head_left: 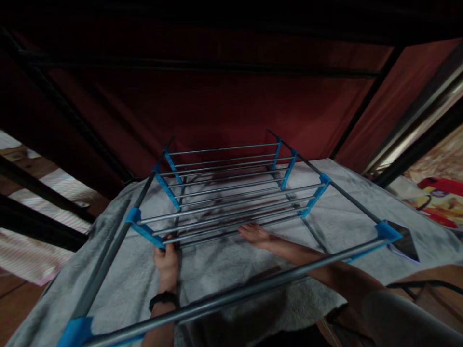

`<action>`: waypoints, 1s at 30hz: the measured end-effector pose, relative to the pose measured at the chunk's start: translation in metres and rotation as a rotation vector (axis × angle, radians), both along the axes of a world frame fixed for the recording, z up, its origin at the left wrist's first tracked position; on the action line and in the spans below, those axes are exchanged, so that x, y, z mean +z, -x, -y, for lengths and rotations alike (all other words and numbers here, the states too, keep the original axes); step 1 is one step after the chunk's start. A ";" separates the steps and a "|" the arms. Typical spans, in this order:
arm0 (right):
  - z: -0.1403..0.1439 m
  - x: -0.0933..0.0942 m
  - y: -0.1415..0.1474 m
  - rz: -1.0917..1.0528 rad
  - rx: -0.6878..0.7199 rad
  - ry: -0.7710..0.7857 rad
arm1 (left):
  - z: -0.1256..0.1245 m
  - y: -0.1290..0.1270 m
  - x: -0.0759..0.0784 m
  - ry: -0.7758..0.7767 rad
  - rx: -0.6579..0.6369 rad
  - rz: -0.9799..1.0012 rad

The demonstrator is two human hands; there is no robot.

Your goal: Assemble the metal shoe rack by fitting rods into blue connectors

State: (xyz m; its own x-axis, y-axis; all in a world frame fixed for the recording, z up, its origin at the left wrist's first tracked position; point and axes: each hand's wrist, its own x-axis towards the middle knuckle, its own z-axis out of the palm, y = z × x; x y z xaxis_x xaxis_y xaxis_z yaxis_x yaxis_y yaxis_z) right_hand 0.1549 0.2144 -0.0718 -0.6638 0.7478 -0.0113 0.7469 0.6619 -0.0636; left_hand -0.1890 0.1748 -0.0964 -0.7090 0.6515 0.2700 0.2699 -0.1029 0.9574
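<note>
A rack (pixel 231 195) of grey metal tubes and thin rods, joined by blue plastic brackets, stands on a grey fuzzy cloth. My left hand (pixel 167 260), with a dark band at the wrist, is closed at the lower end of the near-left blue bracket (pixel 147 233), where the thin rods enter it. Its thumb lies by the rod end. My right hand (pixel 255 234) reaches in under the thick near tube (pixel 235 295). Its fingers stretch leftward against the lowest thin rod (pixel 210 238), close together rather than wrapped round it.
The grey cloth (pixel 112 301) covers the surface below the rack. Behind stands a dark red panel (pixel 231 106) with black frame bars. A dark triangular piece (pixel 403 242) lies by the right blue corner. A red and yellow package (pixel 439 202) sits at far right.
</note>
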 end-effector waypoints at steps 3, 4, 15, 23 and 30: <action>0.001 0.001 -0.004 0.004 0.044 0.013 | 0.001 -0.002 0.000 0.028 -0.004 0.069; 0.001 0.002 -0.005 0.006 0.058 0.015 | 0.002 -0.002 0.000 0.027 -0.005 0.095; 0.009 0.019 -0.006 0.013 0.003 0.088 | 0.020 -0.008 0.011 -0.031 0.072 0.139; 0.014 0.037 -0.003 -0.003 -0.001 0.138 | 0.027 -0.010 0.006 0.008 0.104 0.122; 0.016 0.037 -0.015 -0.017 -0.051 0.136 | 0.031 -0.007 0.006 0.066 0.088 0.100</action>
State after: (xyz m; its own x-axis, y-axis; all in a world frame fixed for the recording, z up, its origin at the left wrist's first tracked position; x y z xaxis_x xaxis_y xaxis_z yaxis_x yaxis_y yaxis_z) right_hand 0.1700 0.1982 -0.0352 -0.6261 0.7728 -0.1040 0.7772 0.6077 -0.1630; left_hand -0.1823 0.1436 -0.0907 -0.7853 0.5997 0.1540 0.1784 -0.0189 0.9838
